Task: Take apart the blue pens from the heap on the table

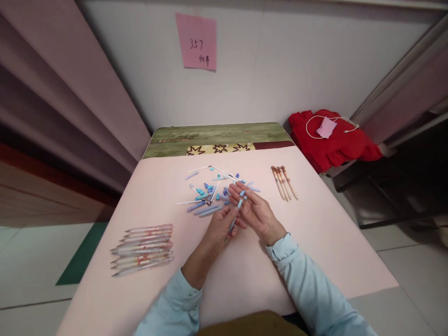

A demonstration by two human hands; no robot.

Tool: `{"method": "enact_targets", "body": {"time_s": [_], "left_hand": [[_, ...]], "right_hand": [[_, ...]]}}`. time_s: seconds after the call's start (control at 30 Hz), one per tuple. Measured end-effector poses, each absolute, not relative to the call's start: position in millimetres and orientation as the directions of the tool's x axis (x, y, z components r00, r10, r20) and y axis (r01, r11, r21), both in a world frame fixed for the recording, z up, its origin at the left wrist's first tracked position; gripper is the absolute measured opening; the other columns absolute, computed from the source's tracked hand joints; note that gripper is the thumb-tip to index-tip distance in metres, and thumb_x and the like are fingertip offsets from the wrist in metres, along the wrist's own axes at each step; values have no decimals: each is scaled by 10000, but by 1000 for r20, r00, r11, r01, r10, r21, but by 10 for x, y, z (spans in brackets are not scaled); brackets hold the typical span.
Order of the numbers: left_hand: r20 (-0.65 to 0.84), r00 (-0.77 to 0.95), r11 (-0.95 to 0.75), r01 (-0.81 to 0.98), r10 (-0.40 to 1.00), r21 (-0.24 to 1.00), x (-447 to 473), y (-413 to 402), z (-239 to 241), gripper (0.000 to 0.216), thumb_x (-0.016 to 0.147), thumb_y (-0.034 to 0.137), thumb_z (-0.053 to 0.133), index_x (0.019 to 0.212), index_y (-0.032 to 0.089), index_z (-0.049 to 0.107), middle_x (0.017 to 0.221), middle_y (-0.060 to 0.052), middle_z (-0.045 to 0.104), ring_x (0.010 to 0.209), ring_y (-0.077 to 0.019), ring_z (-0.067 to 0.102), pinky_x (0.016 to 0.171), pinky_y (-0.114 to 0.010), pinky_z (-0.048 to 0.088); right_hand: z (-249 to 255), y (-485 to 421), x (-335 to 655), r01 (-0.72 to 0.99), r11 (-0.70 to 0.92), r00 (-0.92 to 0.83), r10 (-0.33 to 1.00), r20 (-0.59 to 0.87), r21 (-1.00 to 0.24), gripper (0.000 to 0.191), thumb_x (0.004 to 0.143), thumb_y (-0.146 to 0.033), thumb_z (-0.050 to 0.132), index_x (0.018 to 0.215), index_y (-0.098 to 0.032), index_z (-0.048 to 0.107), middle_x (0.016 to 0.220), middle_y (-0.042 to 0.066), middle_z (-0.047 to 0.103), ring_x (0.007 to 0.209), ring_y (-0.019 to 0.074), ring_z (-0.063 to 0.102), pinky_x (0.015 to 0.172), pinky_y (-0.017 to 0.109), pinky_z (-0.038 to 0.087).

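Observation:
My left hand [221, 226] is closed around a light blue pen barrel [232, 225], its upper end pointing at my right palm. My right hand [258, 211] is turned palm up, fingers extended, with small blue pen parts [242, 192] held on the fingers near the thumb. The barrel's tip, a turquoise piece [240, 203], comes close to them; I cannot tell whether they touch. Just behind my hands lies a loose heap of pen parts: blue and lilac barrels [210, 211], small blue pieces [200, 192] and thin white refills [198, 168].
A row of pale patterned pens [143, 249] lies at the left of the pink-covered table [245, 280]. Several brown-topped pens [284, 183] lie at the right. Beyond the table's right edge are a red cloth [336, 149] and a white cable [310, 122].

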State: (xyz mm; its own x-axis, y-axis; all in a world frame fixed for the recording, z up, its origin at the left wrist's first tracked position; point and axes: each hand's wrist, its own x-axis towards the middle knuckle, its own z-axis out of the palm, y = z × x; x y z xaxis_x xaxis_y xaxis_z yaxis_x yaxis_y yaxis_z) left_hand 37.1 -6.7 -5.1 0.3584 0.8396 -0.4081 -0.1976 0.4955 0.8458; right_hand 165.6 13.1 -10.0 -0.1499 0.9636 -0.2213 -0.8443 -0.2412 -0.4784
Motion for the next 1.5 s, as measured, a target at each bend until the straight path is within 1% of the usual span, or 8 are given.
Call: {"method": "enact_targets", "body": {"time_s": [0.17,0.4,0.6,0.73,0.93,1.1,1.3,1.5], "left_hand": [[-409,370,498,-189,834,846,375,-75,-39,395,743,528,702,771,162,555,567,-40,661,310,-46,394,334,-187,131],[-416,364,503,-188,833,844,389,-81,-34,386,756,512,700,766,148,571,550,-47,658,311,-42,384,336,-185,152],[-412,367,505,-206,834,839,390,-72,-68,407,746,529,705,732,144,573,555,-51,658,308,-36,389,329,-179,146],[-397,343,485,-225,851,845,389,-66,-50,449,781,586,645,757,140,601,550,-60,659,303,-45,398,322,-181,168],[-396,322,477,-234,860,847,372,-67,1,516,826,664,532,811,154,608,565,-69,673,294,-58,399,317,-188,177],[-377,263,438,-236,888,867,335,-60,3,424,800,572,635,951,177,606,612,-25,679,315,-47,410,332,-168,170],[-379,255,437,-231,890,870,350,-55,-19,412,787,539,650,932,155,620,602,-29,677,316,-36,391,338,-166,182],[-399,273,454,-184,875,872,374,-71,-56,399,778,540,654,882,159,603,586,-23,672,313,-37,384,336,-158,187]], "right_hand": [[-121,126,1646,-827,-247,-161,965,-208,-506,222,859,-218,641,1081,-206,639,1141,63,715,1096,187,661,1017,373,493],[-99,105,1664,-772,-324,-239,945,-223,-546,234,910,-329,587,1078,-180,652,1097,75,721,1038,196,676,969,357,508],[-78,90,1627,-715,-330,-235,944,-232,-616,380,925,-520,529,1068,-191,654,1063,82,712,985,185,675,831,311,547],[-55,86,1627,-736,-358,-246,932,-265,-575,430,930,-567,488,1091,-201,645,1073,73,703,968,178,672,709,269,558],[-72,132,1691,-829,-346,-240,929,-281,-438,256,946,-285,479,1119,-162,622,1084,90,721,1028,182,681,869,326,563],[-90,141,1714,-816,-256,-134,956,-260,-518,252,868,-120,561,1108,-161,623,1106,98,727,1055,187,687,809,277,583],[-124,153,1698,-795,-179,-46,971,-236,-579,146,871,-145,623,1011,-184,631,1049,75,746,1000,164,708,808,245,576],[-125,126,1658,-816,-205,-91,969,-230,-540,135,872,-173,644,1003,-198,618,1085,64,739,986,177,710,741,257,593]]}}
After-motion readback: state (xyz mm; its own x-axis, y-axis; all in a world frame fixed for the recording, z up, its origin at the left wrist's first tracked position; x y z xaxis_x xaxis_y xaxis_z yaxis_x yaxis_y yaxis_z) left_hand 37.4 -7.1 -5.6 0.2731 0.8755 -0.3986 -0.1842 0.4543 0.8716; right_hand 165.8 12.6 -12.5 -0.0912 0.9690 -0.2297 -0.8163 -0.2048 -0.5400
